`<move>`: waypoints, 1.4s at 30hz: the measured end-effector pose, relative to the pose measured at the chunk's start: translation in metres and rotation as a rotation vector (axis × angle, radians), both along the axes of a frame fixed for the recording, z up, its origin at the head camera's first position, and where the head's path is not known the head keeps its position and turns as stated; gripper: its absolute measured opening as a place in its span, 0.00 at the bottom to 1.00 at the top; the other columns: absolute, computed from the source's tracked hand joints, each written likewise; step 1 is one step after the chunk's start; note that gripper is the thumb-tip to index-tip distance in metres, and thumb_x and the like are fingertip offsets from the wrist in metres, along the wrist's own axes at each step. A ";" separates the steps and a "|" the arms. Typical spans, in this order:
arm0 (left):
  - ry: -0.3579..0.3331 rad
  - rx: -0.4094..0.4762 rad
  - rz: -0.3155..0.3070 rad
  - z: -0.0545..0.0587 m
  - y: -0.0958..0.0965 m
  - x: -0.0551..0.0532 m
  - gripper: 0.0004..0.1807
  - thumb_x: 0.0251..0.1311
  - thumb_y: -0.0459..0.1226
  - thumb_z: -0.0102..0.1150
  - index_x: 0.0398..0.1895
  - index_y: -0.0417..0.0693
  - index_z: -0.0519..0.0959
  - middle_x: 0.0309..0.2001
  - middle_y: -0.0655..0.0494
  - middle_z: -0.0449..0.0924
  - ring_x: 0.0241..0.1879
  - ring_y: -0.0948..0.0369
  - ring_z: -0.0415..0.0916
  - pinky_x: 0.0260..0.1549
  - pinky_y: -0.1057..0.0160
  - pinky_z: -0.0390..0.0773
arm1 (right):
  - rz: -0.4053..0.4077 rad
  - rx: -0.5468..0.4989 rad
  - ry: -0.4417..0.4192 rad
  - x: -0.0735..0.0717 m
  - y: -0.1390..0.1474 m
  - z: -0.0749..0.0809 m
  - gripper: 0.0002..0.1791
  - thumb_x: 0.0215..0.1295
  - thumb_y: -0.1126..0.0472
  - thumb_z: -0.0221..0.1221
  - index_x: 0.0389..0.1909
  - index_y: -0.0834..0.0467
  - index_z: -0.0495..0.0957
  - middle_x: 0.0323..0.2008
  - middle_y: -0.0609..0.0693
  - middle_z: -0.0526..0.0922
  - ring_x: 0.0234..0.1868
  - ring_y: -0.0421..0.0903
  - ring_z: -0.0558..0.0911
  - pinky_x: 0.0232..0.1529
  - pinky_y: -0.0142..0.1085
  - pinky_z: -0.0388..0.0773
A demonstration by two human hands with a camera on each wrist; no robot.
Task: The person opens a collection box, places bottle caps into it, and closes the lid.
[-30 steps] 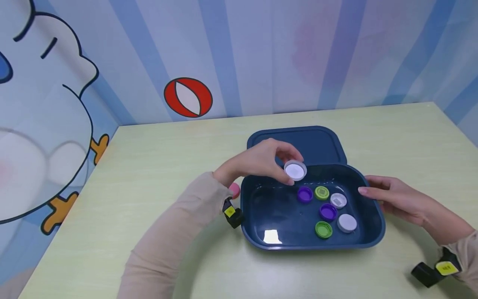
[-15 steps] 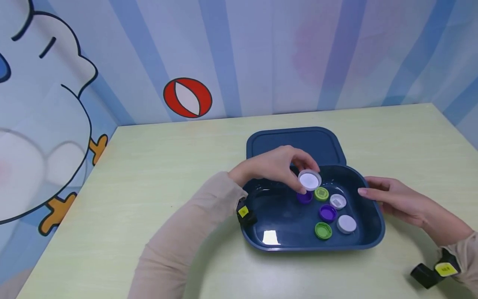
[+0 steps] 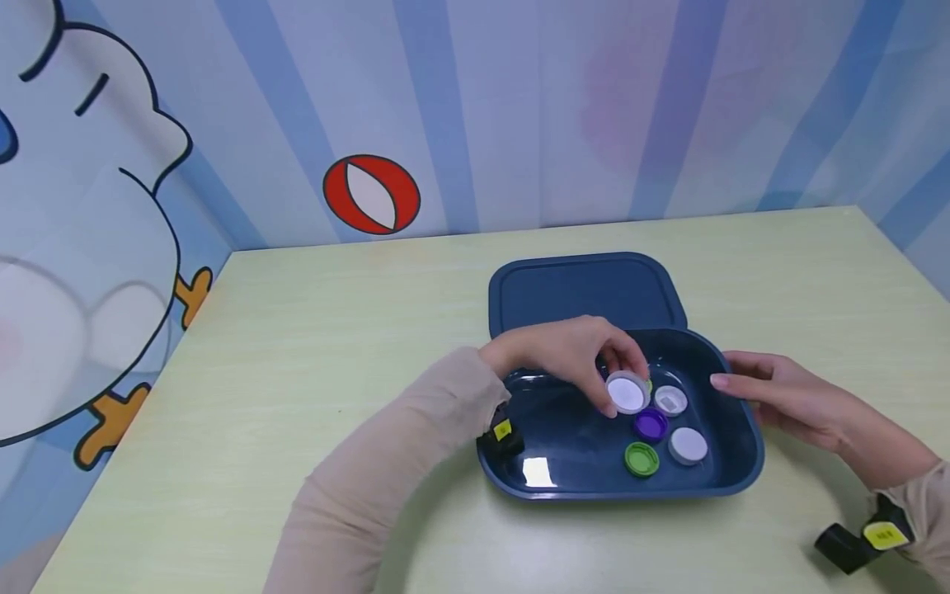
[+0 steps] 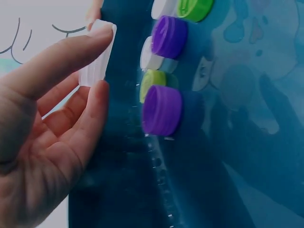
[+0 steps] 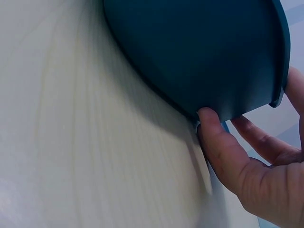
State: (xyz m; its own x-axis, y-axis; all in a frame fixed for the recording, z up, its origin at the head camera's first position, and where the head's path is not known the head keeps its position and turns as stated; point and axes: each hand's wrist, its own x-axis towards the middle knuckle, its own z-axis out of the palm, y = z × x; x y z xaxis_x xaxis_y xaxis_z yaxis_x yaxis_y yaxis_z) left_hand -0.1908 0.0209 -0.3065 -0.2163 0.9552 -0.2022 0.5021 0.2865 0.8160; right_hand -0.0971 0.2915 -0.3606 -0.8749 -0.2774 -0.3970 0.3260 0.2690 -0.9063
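Note:
My left hand pinches a white bottle cap between thumb and fingers, above the inside of a dark blue lunch box. In the left wrist view the held cap is edge-on, apart from the caps lower down. Below it in the box lie a purple cap, a green cap and white caps. Another purple cap shows in the left wrist view, hidden by my hand in the head view. My right hand grips the box's right side, thumb over the rim.
A dark blue lid lies flat behind the box, on the pale wooden table. A striped cartoon wall borders the table at the back. Small black cameras are strapped at both wrists, the right one low beside the table surface.
My left hand has moved right and toward me with the white cap, now over the group of caps. My right hand keeps its hold on the box.

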 end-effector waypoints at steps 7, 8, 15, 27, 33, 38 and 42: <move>0.003 -0.092 -0.108 -0.007 0.002 0.005 0.24 0.43 0.32 0.73 0.48 0.42 0.78 0.41 0.57 0.78 0.40 0.63 0.71 0.43 0.71 0.73 | -0.002 -0.019 0.004 0.000 0.000 0.001 0.39 0.70 0.54 0.49 0.69 0.72 0.42 0.55 0.56 0.71 0.45 0.43 0.79 0.46 0.43 0.77; 0.001 -0.104 -0.121 -0.007 0.002 0.005 0.25 0.43 0.32 0.73 0.48 0.42 0.78 0.41 0.57 0.78 0.40 0.63 0.71 0.43 0.71 0.73 | -0.005 -0.019 0.002 0.000 0.000 0.001 0.38 0.70 0.54 0.49 0.69 0.72 0.42 0.54 0.55 0.71 0.45 0.43 0.79 0.46 0.43 0.77; 0.012 -0.195 -0.165 -0.010 0.005 0.009 0.25 0.40 0.31 0.74 0.47 0.44 0.79 0.41 0.58 0.78 0.40 0.65 0.72 0.44 0.74 0.72 | 0.003 -0.009 0.007 0.001 -0.001 0.002 0.39 0.71 0.53 0.48 0.69 0.73 0.41 0.57 0.58 0.69 0.45 0.41 0.78 0.46 0.42 0.78; 0.127 -0.190 -0.181 -0.011 0.008 0.010 0.26 0.42 0.28 0.72 0.50 0.44 0.79 0.47 0.58 0.76 0.43 0.66 0.70 0.42 0.77 0.72 | -0.003 -0.015 0.008 0.000 -0.002 0.002 0.39 0.71 0.54 0.48 0.69 0.72 0.40 0.56 0.58 0.69 0.45 0.41 0.78 0.46 0.42 0.78; 0.121 -0.189 -0.165 -0.013 0.008 0.011 0.27 0.42 0.27 0.71 0.51 0.44 0.78 0.48 0.58 0.75 0.43 0.66 0.70 0.40 0.76 0.74 | 0.005 -0.018 0.018 0.000 -0.002 0.001 0.39 0.71 0.54 0.48 0.68 0.73 0.41 0.56 0.57 0.70 0.45 0.41 0.78 0.46 0.42 0.78; 0.130 -0.191 -0.156 -0.013 0.008 0.011 0.27 0.43 0.27 0.71 0.51 0.44 0.78 0.48 0.58 0.74 0.44 0.65 0.69 0.40 0.76 0.74 | 0.007 -0.003 0.021 0.000 -0.003 0.000 0.39 0.71 0.53 0.47 0.68 0.73 0.40 0.59 0.62 0.66 0.45 0.40 0.78 0.47 0.42 0.78; 0.148 -0.187 -0.152 -0.013 0.008 0.010 0.26 0.43 0.27 0.71 0.50 0.45 0.79 0.47 0.58 0.74 0.44 0.65 0.68 0.40 0.77 0.73 | 0.007 0.001 0.022 0.001 -0.003 0.000 0.39 0.71 0.53 0.47 0.68 0.74 0.40 0.60 0.63 0.65 0.45 0.40 0.77 0.47 0.41 0.78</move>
State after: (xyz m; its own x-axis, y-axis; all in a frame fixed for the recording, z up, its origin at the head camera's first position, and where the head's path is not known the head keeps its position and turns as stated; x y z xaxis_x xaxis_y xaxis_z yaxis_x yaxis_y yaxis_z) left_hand -0.1806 0.0288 -0.3194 -0.1134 0.9281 -0.3545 0.6607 0.3369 0.6708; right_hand -0.0965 0.2883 -0.3605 -0.8813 -0.2832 -0.3784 0.3043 0.2725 -0.9127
